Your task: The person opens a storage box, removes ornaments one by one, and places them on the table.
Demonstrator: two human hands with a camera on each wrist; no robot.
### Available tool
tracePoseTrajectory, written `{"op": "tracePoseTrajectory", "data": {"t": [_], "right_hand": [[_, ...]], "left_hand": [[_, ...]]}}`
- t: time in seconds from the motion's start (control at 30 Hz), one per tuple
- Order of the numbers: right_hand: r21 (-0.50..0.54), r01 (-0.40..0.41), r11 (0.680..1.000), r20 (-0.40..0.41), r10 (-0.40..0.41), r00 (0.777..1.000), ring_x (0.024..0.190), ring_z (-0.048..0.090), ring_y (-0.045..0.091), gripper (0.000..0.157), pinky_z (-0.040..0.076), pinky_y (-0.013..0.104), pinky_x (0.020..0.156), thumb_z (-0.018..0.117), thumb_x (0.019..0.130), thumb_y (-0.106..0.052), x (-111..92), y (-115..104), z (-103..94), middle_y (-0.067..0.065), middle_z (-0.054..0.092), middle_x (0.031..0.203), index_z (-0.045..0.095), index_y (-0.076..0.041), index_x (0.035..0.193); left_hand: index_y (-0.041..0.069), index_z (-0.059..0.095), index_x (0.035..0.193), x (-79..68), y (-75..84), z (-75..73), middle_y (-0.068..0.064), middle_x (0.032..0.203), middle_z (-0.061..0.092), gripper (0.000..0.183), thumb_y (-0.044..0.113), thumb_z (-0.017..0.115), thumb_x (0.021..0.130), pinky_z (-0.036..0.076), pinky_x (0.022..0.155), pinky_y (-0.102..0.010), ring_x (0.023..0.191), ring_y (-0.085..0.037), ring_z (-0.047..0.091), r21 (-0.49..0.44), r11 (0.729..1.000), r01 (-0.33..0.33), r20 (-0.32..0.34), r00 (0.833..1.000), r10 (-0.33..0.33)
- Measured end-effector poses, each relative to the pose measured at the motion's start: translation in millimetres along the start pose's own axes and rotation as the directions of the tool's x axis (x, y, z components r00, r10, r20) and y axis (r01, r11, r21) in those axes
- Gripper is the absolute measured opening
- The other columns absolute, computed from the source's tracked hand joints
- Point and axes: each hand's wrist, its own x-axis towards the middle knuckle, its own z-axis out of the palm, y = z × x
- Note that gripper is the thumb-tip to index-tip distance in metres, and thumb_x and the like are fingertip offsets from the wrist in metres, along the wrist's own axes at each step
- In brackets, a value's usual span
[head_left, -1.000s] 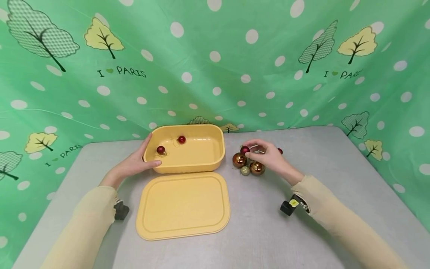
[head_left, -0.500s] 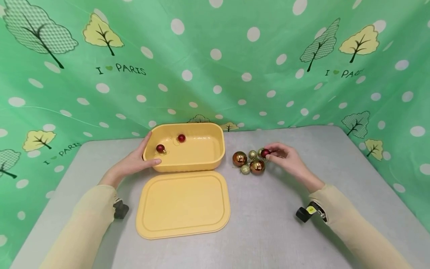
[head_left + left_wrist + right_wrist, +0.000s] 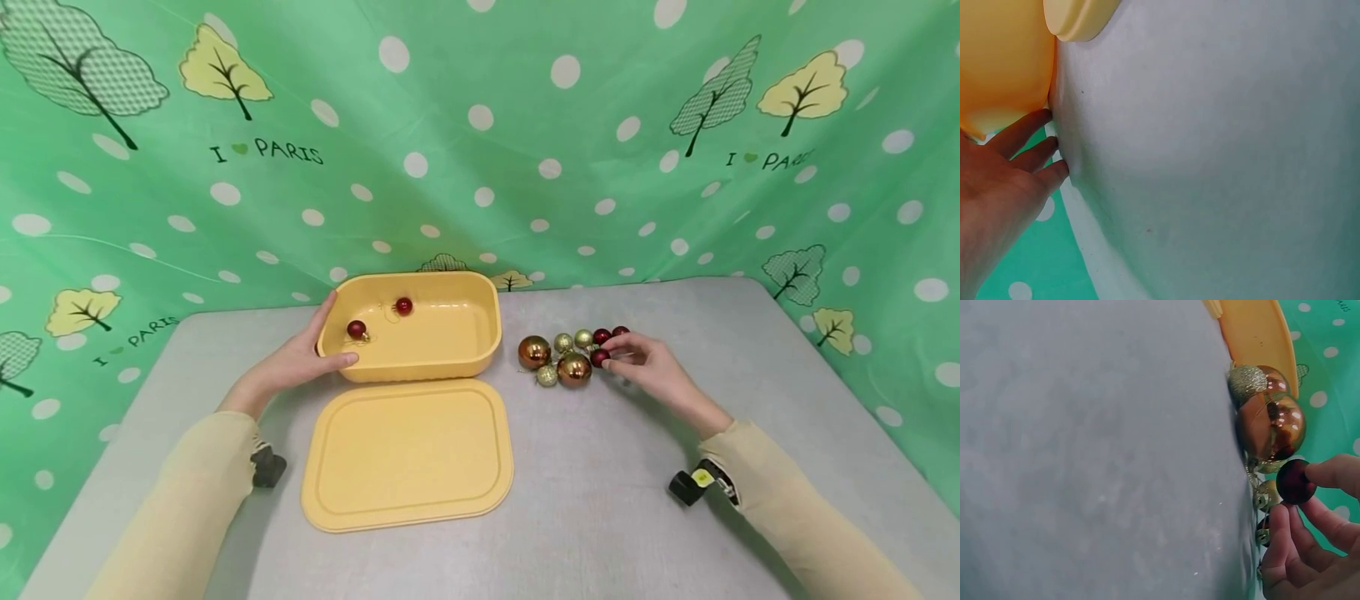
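Observation:
My left hand (image 3: 303, 354) grips the left end of a yellow plastic box (image 3: 491, 358), thumb over the front rim and fingers along the outer wall. Inside lie two red Christmas baubles, a matte one (image 3: 356, 329) and a shiny one (image 3: 404, 306). To the right, my right hand (image 3: 654, 371) pinches a dark red bauble (image 3: 1296, 482) between thumb and fingers. It is beside a cluster with two copper baubles (image 3: 574, 369), several small gold ones (image 3: 563, 342) and two more dark red ones (image 3: 602, 337). The curled fingers partly cover the farthest red bauble (image 3: 620, 332).
A flat yellow lid (image 3: 408, 454) lies in front of the box on the grey table (image 3: 585, 500). Right behind the table's far edge hangs a green polka-dot curtain (image 3: 450, 108) printed with trees.
My right hand has carried the dark red bauble rightward across the cluster, then slightly toward me. Two other red baubles and the gold ones now show. The left hand stays at the box.

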Motion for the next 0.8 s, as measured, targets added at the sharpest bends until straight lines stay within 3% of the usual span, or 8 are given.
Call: {"op": "tracePoseTrajectory", "data": {"t": [0.53,0.8], "right_hand": [[-0.134,0.000,0.991,-0.005,0.000,1.000,0.075,0.060,0.018,0.030,0.050,0.027,0.055,0.069,0.088,-0.011,6.3,7.7,5.0,0.020,0.065,0.104,0.063,0.006,0.112],[-0.088,-0.009,0.996,0.020,0.011,1.000,0.078,0.062,0.022,0.034,0.053,0.029,0.060,0.068,0.090,-0.013,5.1,5.7,2.3,0.020,0.063,0.107,0.060,0.007,0.116]], "left_hand": [[0.026,-0.017,0.153,-0.2,-0.8,-0.6,-0.016,0.159,-0.013,0.109,0.028,0.071,0.088,0.005,0.111,-0.061,0.143,-0.042,-0.004,-0.015,1.000,-0.002,0.002,1.000,0.002],[0.026,-0.017,0.153,-0.6,0.5,0.0,-0.016,0.159,-0.013,0.109,0.028,0.071,0.088,0.007,0.111,-0.062,0.143,-0.043,-0.003,-0.006,1.000,0.004,0.003,1.000,-0.004]]}}
